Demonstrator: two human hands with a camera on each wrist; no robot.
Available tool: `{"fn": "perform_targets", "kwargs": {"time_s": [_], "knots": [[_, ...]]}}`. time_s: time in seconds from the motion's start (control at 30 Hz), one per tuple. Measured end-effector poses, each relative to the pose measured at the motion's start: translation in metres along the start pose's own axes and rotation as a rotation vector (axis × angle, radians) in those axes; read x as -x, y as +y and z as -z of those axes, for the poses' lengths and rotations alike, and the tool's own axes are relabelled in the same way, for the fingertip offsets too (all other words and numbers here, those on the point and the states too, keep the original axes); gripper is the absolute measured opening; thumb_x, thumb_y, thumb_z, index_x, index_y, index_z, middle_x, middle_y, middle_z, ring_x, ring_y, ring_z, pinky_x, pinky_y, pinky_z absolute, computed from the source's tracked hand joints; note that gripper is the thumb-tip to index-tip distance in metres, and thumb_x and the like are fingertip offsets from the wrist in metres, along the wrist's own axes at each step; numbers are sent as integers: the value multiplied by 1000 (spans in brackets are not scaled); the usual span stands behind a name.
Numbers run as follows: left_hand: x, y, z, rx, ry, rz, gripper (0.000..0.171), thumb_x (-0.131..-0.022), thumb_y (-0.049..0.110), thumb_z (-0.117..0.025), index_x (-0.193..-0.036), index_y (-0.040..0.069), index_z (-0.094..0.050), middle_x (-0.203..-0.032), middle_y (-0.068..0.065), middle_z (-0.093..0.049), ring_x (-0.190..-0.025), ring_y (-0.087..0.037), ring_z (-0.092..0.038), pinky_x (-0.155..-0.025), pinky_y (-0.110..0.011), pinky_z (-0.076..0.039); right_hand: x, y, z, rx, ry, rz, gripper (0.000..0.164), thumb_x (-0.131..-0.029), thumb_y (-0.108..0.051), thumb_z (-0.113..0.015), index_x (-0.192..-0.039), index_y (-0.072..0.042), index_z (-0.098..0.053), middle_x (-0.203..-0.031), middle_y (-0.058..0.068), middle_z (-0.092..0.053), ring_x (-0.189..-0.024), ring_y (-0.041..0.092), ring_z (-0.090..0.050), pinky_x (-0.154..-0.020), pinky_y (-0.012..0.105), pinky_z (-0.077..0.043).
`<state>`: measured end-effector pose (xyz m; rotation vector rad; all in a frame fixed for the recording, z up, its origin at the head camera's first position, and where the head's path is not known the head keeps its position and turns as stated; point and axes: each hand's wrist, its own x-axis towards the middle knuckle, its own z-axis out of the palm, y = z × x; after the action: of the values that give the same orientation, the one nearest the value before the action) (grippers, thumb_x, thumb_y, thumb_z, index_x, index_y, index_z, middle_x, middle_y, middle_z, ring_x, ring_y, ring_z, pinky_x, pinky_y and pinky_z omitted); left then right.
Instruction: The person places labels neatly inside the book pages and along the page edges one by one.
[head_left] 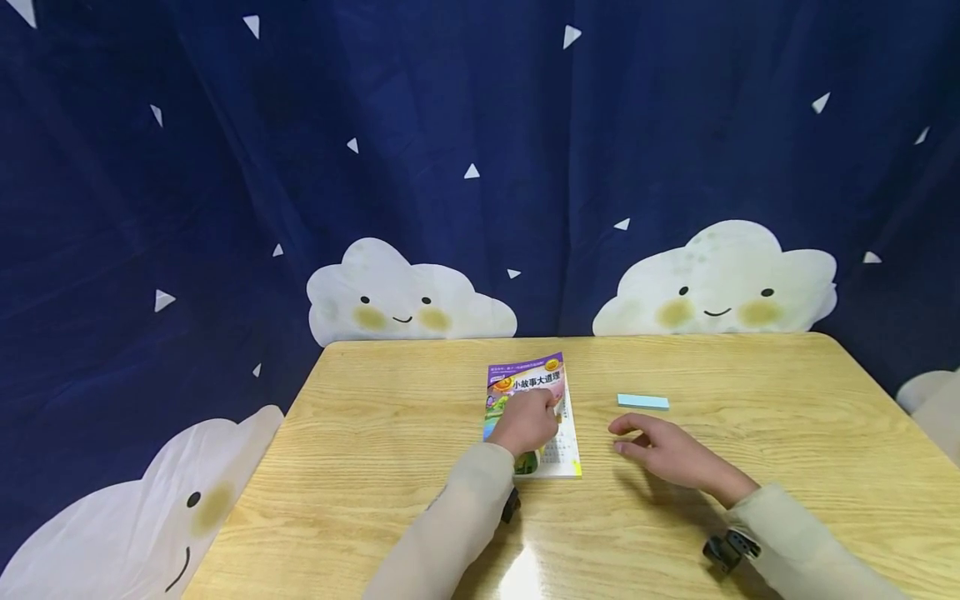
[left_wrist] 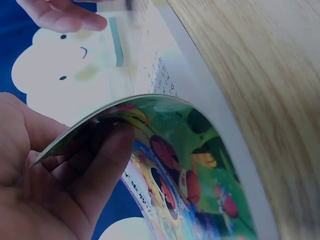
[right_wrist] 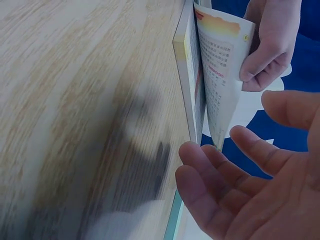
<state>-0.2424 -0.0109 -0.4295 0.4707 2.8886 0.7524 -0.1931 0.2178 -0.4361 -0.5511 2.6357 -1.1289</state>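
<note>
Purple-topped book (head_left: 561, 454) lies on the wood table (head_left: 375, 433), approx. mid, its cover (left_wrist: 220, 175) bent up in the L hand (head_left: 527, 421), thumb & fingers pinching it. R hand (head_left: 670, 454) hangs relaxed, fingers parted, nothing in it, near the pale-blue strip (head_left: 642, 402) (not touching, AFAICT). I'd say step in hand = turning back the cover; next move prob. calls for me to fold it over w/o losing the pinch.

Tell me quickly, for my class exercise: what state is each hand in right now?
Left hand: closed, holding the book by its lifted cover.
Right hand: open, holding nothing.
</note>
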Motion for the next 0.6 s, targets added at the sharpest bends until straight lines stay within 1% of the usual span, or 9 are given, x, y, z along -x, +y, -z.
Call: {"fn": "perform_targets", "kwargs": {"time_s": [0.1, 0.23, 0.37, 0.5, 0.6], "knots": [[-1, 2, -1, 11, 14, -4, 27, -98, 11, -51, -71, 13, -50, -66, 1, -46, -62, -14, -44, -58, -23, -35, 0, 0, 0, 2, 1, -2, 32, -99, -19, -59, -125, 1, -60, -128, 23, -63, -101, 23, -68, -78, 27, -54], [-2, 3, -4, 51, -4, 15, 26, -100, 14, -49, -74, 14, -53, -66, 1, -47, -62, -13, -45, -56, -23, -35, 1, 2, 0, 3, 7, -7, 32, -99, -19, -59, -125, 0, -60, -127, 22, -63, -101, 23, -69, -78, 27, -54], [-1, 4, -5, 85, -15, 4, 28, -101, 14, -47, -74, 13, -53, -65, 1, -45, -59, -13, -44, -53, -22, -33, 1, 4, -1, 3, 12, -8, 33, -99, -20, -59, -125, 0, -60, -126, 22, -63, -102, 23, -69, -79, 28, -55], [0, 3, -2, 92, 19, -22, 29, -102, 12, -45, -74, 11, -53, -65, 1, -44, -59, -12, -42, -51, -21, -32, 2, 6, -1, 1, 11, -2, 33, -100, -20, -59, -126, 0, -59, -127, 22, -63, -103, 25, -69, -81, 30, -55], [1, 5, 2, 106, 35, -21, 26, -102, 14, -46, -78, 11, -57, -69, -1, -50, -60, -12, -45, -51, -20, -35, 4, 6, 0, 1, 15, -12, 33, -100, -20, -58, -127, 0, -59, -128, 23, -62, -105, 27, -69, -82, 32, -56]]}}
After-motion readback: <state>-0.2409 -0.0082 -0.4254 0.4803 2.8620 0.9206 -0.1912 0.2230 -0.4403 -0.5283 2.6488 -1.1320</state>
